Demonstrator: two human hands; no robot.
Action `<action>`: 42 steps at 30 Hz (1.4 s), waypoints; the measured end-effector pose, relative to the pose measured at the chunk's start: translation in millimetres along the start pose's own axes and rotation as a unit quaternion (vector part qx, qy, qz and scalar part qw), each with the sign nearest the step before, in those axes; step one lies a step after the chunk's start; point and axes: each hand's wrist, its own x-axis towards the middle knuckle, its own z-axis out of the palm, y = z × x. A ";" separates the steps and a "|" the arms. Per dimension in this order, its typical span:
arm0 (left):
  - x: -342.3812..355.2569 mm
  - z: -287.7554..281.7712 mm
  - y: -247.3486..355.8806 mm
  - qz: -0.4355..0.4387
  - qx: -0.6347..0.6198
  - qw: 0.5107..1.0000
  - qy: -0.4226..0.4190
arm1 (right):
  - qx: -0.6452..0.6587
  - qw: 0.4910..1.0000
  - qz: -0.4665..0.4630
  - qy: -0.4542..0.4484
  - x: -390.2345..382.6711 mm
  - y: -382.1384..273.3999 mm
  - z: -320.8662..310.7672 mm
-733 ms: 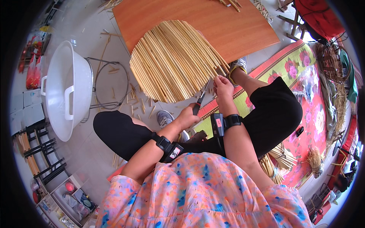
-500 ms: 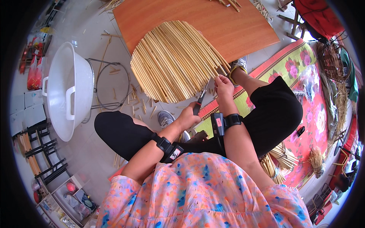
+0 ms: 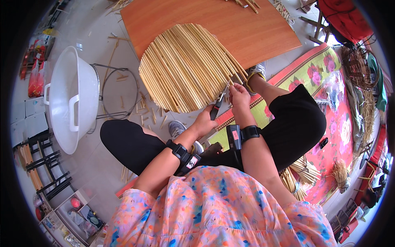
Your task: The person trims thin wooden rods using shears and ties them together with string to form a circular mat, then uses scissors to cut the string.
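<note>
Pale tiled floor (image 3: pixel 82 164) carries an orange board (image 3: pixel 230 24), with a flowered mat (image 3: pixel 325 103) along the board's right edge. A round reed mat (image 3: pixel 185 68) lies across the board's near edge, overhanging the floor. A white basin (image 3: pixel 70 103) stands well left, a wire ring stand (image 3: pixel 117 92) between them. Left hand (image 3: pixel 203 123) is clenched round dark-handled cutters (image 3: pixel 218 105) at the reed mat's near-right rim; right hand (image 3: pixel 240 99) pinches a reed end there.

Orange board (image 3: pixel 230 24), round reed mat (image 3: pixel 185 68) (overhanging), stray sticks (image 3: pixel 247 4)
</note>
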 end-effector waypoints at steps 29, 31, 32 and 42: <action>-0.7 -3.4 6.0 -0.047 -0.071 0.996 -0.029 | -0.103 0.990 -0.094 0.031 16.4 8.5 -3.2; -0.5 -2.7 4.7 -0.044 -0.078 0.996 -0.020 | -0.118 0.987 -0.102 0.033 18.2 9.9 -4.6; -0.7 -1.5 3.8 -0.043 -0.083 0.996 -0.014 | -0.128 0.986 -0.105 0.033 19.0 10.4 -5.9; -2.1 2.1 4.6 -0.068 -0.069 0.995 0.005 | -0.167 0.977 -0.121 0.045 21.8 14.6 -10.3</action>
